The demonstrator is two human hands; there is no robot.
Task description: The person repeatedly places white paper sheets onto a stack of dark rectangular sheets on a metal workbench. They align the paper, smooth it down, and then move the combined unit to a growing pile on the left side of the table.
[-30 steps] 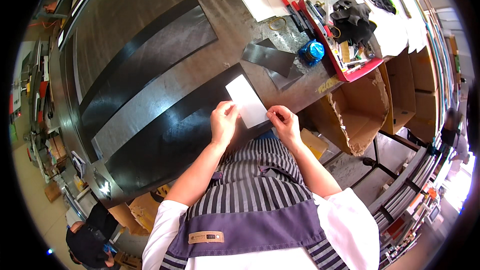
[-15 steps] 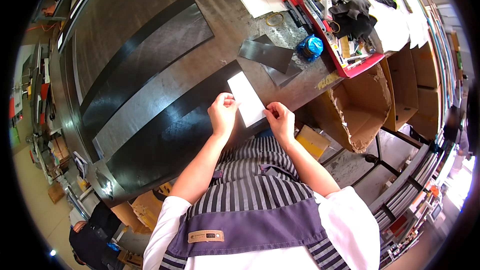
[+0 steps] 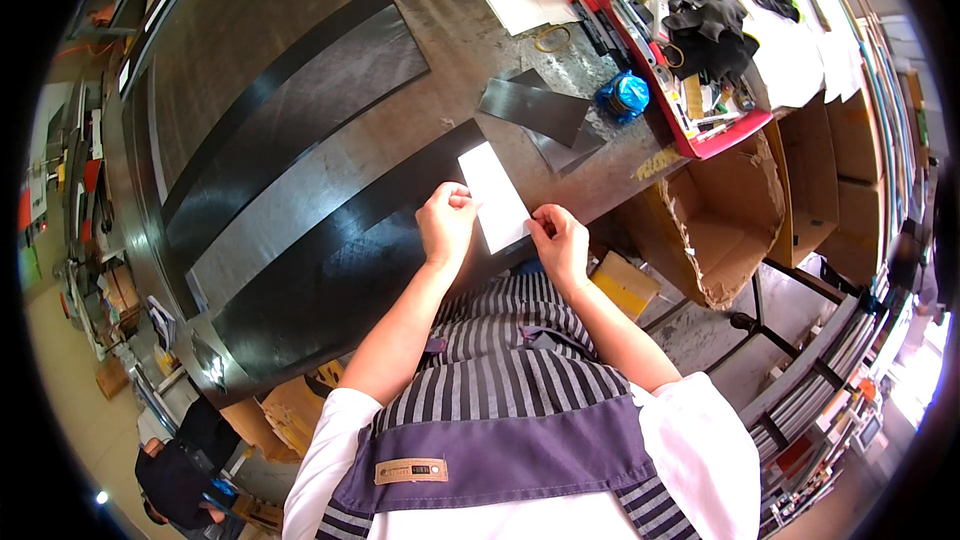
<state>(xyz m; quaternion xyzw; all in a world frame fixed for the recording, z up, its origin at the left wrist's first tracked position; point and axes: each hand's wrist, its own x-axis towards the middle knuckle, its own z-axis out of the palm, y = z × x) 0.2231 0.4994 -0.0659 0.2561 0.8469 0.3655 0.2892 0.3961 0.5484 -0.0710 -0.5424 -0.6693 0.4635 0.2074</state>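
Observation:
A white rectangular card (image 3: 494, 194) lies over the right end of a long, glossy black sheet (image 3: 335, 262) at the near side of the table. My left hand (image 3: 446, 224) is closed at the card's left edge, with thumb and index finger pinched together there. At the card's lower right edge, my right hand (image 3: 560, 242) pinches it between thumb and fingertips. The other fingers of both hands are curled in. Whether the card rests flat on the sheet or is slightly raised I cannot tell.
Beyond lie another dark sheet (image 3: 365, 65) and small dark plates (image 3: 535, 108). A blue-wrapped round object (image 3: 624, 96) stands beside a red-rimmed box (image 3: 735, 143) of pens and black gloves (image 3: 710, 35). Below the table's right edge is an open cardboard box (image 3: 735, 230). Another person (image 3: 185, 470) is at lower left.
My hands and the white card keep almost the same place. The person at lower left has shifted a little, and a forearm now shows there.

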